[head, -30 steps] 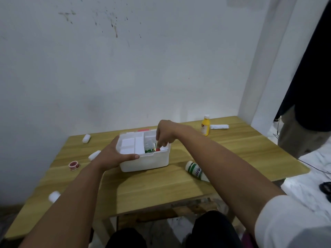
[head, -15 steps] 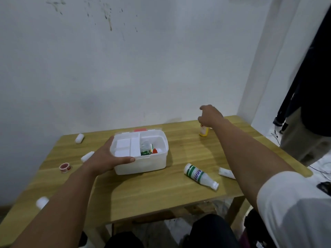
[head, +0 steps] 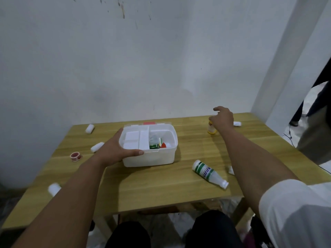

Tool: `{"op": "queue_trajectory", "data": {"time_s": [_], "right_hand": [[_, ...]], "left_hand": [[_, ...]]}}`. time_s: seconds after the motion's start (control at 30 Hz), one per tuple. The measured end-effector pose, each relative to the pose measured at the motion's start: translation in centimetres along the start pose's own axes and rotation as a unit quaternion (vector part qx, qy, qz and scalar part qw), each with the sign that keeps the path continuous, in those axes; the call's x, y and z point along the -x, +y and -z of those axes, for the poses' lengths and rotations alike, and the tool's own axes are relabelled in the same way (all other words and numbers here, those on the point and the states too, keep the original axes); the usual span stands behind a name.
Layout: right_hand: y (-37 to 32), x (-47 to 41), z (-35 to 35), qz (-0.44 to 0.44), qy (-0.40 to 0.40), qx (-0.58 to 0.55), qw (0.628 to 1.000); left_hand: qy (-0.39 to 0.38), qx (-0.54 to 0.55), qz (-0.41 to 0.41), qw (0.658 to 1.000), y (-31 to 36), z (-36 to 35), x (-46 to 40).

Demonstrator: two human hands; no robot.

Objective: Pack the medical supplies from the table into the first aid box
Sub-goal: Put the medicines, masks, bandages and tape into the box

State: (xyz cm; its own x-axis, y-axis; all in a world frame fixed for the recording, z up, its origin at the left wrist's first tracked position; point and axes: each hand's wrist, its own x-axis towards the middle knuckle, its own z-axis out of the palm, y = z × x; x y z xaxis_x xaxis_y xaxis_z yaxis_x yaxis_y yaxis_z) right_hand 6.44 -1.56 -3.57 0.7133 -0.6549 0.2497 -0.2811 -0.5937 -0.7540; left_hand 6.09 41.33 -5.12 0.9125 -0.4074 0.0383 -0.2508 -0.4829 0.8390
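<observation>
The white first aid box [head: 148, 158] stands open mid-table, with green and red packets in its right compartment. My left hand [head: 116, 149] grips the box's left rim, thumb along the front edge. My right hand [head: 223, 119] reaches to the far right and covers the top of an upright yellow bottle [head: 211, 130]; its index finger is raised, and the grip is hidden. A white bottle with a green label [head: 206, 171] lies on its side near the front right.
White gauze rolls lie at the back left [head: 89, 128], left of the box [head: 97, 146], front left [head: 53, 188] and behind my right hand [head: 237, 124]. A red tape roll [head: 75, 156] sits at the left. A person [head: 315, 131] stands at the right of the wooden table [head: 161, 190].
My right hand left the box's compartment and moved right to the yellow bottle, where it has stayed for the last half second. My left hand kept its hold on the box.
</observation>
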Motion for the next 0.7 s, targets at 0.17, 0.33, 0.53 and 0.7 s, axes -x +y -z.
{"op": "queue_trajectory", "data": {"time_s": [0.17,0.33,0.53,0.7], "right_hand": [[-4.0,1.5,0.7,0.054,-0.040,-0.072,0.995],[-10.5,3.2,0.5,0.114,-0.132,-0.185,0.967],[-14.1,6.2,-1.0,0.174,-0.218,-0.133,0.951],[-13.1,8.1,-3.5,0.218,-0.248,0.026,0.943]], "left_hand": [[0.014,-0.007,0.006,1.000,0.4,-0.1,0.4],[0.011,-0.002,0.006,1.000,0.8,-0.1,0.6],[0.004,-0.005,0.022,1.000,0.4,0.0,0.4],[0.002,-0.007,0.023,1.000,0.2,0.0,0.1]]}}
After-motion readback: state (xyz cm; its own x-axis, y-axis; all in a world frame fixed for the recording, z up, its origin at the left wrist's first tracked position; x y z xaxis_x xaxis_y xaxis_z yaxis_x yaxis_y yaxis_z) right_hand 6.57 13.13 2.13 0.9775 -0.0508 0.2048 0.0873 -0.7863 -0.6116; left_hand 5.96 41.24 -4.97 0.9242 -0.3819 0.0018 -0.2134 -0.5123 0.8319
